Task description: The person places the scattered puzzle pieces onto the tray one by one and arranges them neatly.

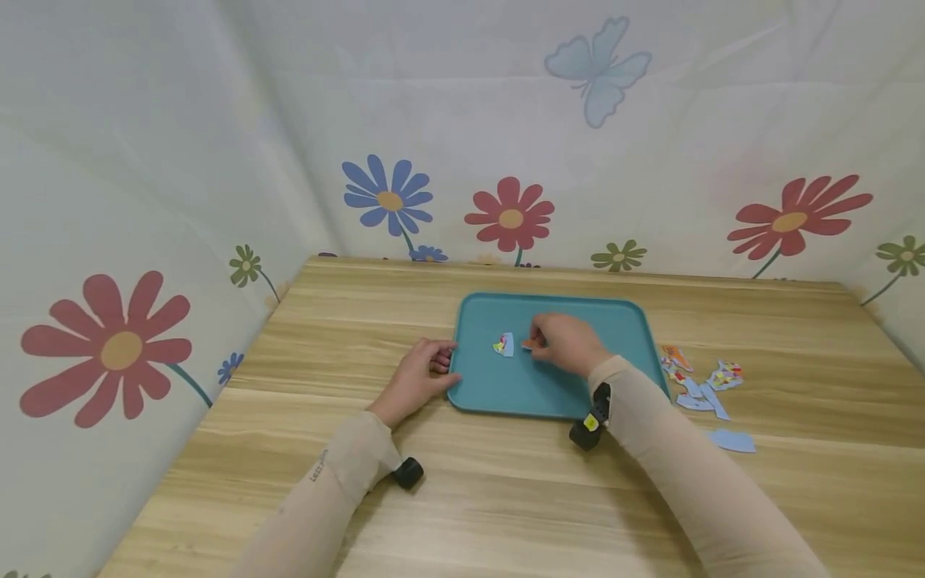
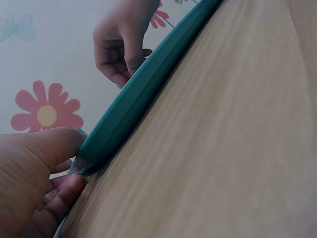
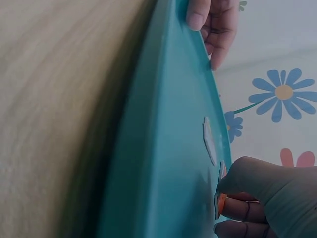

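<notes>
My right hand point(image 1: 567, 341) is over the middle of the teal tray point(image 1: 527, 393), pinching a small cut paper piece point(image 1: 530, 344) between thumb and fingertips. Orange shows on this piece in the right wrist view, where it stands tilted close to the tray surface. To its left another paper piece point(image 1: 504, 344), pale blue with yellow and red, lies flat on the tray. My left hand point(image 1: 421, 371) holds the tray's left edge, its thumb at the rim and its fingers partly curled beside it. Those fingers are partly hidden in the head view.
Right of the tray several loose paper pieces point(image 1: 694, 391) lie on the wooden table point(image 1: 491, 506), partly overlapping. One plain blue piece point(image 1: 733, 441) lies nearer the front. A white flowered cloth point(image 1: 448, 104) hangs behind the table and along its left side.
</notes>
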`<action>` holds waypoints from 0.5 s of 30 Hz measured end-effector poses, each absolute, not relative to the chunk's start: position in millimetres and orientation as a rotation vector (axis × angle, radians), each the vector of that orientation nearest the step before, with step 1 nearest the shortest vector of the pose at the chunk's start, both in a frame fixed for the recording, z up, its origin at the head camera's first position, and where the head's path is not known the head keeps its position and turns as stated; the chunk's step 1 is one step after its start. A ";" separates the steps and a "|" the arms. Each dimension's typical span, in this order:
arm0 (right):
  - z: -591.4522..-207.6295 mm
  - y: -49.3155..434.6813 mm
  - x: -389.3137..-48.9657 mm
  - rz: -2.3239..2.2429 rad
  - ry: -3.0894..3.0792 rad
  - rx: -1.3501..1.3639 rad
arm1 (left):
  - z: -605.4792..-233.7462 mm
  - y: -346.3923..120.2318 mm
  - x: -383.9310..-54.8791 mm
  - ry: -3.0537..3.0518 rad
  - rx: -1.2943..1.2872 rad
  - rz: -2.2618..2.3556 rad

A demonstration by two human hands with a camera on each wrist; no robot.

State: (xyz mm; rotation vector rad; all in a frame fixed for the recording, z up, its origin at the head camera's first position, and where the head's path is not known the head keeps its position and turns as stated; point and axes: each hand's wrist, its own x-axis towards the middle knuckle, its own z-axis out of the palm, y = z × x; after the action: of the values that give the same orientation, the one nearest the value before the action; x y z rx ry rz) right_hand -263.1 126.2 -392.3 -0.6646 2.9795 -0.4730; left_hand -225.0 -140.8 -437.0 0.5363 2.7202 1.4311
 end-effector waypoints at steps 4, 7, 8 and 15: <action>-394.1 123.9 -263.4 -0.444 2.983 -0.662 | -437.0 -140.4 -225.0 2.723 0.535 1.425; -394.6 122.5 -263.2 -0.429 2.982 -0.663 | -437.0 -140.2 -225.1 2.724 0.542 1.424; -394.8 122.1 -263.2 -0.427 2.983 -0.662 | -437.1 -140.3 -225.1 2.726 0.544 1.423; -396.1 121.0 -263.3 -0.417 3.005 -0.674 | -438.1 -140.8 -226.2 2.733 0.546 1.419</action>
State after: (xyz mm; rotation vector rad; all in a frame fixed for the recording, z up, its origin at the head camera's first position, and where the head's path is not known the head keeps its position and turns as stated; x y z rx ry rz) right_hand -263.3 121.0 -396.1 -0.6743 3.0050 -0.4171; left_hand -226.2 -140.8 -438.1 0.5464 2.7326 1.4187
